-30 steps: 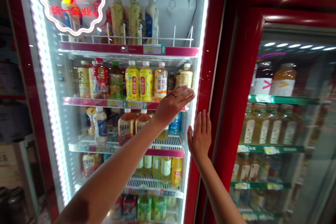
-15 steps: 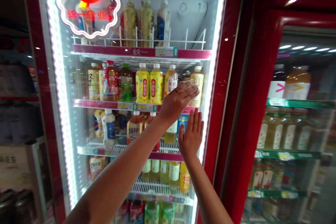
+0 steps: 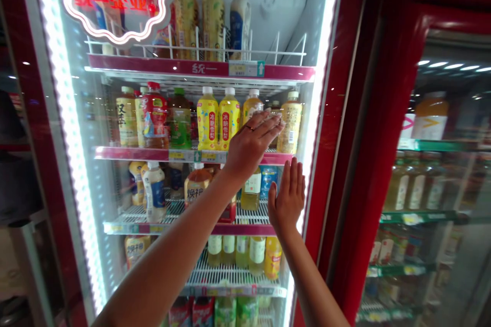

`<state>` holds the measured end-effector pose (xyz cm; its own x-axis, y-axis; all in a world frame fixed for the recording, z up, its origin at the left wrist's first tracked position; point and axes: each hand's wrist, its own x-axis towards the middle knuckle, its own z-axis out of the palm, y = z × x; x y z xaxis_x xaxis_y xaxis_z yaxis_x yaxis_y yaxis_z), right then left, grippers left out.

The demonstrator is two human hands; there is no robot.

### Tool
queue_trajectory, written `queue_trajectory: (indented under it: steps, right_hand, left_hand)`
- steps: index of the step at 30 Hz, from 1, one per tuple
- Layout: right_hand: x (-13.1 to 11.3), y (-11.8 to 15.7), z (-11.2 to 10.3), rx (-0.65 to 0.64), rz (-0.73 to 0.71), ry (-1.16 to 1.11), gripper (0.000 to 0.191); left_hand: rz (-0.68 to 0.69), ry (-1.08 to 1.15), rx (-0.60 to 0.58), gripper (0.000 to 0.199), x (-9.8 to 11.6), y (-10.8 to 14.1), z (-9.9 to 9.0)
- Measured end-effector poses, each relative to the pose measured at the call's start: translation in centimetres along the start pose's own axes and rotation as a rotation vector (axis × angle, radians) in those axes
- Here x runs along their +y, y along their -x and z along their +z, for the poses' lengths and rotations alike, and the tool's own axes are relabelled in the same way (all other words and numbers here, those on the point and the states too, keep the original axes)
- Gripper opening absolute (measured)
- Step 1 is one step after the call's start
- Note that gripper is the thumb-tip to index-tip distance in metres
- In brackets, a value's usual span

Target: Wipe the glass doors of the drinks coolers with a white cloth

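Observation:
My left hand (image 3: 253, 138) reaches across to the right, held flat against or just before the glass door (image 3: 276, 25) of a lit drinks fridge. Its fingers are stretched out, with a ring on one. A faint whitish patch shows by its fingertips; I cannot make out what it is. Behind that hand stand a yellowish bottle (image 3: 290, 122) and a partly covered amber bottle (image 3: 253, 102). Lower and to the right, my right hand (image 3: 287, 202) is upright with its palm toward the door and fingers extended, near the door's right edge. Neither hand visibly grips anything.
Shelves of bottles fill the fridge, among them two yellow bottles (image 3: 218, 120) and a red-capped bottle (image 3: 154, 117). A glowing sign (image 3: 115, 38) hangs at upper left. The red door frame (image 3: 326, 153) borders a second fridge (image 3: 425, 145) on the right.
The fridge looks slightly larger and the view has shifted. My left hand has moved a little left, off the rightmost yellowish bottle. My right hand keeps much the same place by the door edge.

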<state>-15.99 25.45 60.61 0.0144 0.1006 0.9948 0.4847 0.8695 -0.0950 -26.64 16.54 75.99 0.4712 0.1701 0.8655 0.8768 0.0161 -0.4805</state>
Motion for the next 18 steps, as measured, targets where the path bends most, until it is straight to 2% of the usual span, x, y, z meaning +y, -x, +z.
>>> queue_trajectory:
  steps: [4,7,10,14,18]
  right_hand:
    - [0.2,0.0,0.0,0.005,-0.013,0.020,0.077]
    - [0.2,-0.1,0.0,0.012,-0.022,0.028,0.076]
    - [0.1,-0.1,0.1,0.018,-0.022,0.041,0.075]
    - [-0.6,-0.4,0.0,0.044,0.031,-0.017,0.077]
    - [-2.8,-1.5,-0.4,0.078,0.070,-0.121,0.078]
  left_hand:
    - [0.123,-0.016,-0.107,0.055,0.7,2.4,-1.0]
    - [0.193,-0.029,-0.127,0.055,-0.6,4.0,-2.8]
    - [0.146,-0.029,-0.084,0.053,-2.4,3.5,-3.7]
    - [0.018,0.005,-0.020,0.057,-3.0,1.6,-2.6]
    - [0.075,0.015,-0.069,0.055,-2.0,2.0,-2.1]
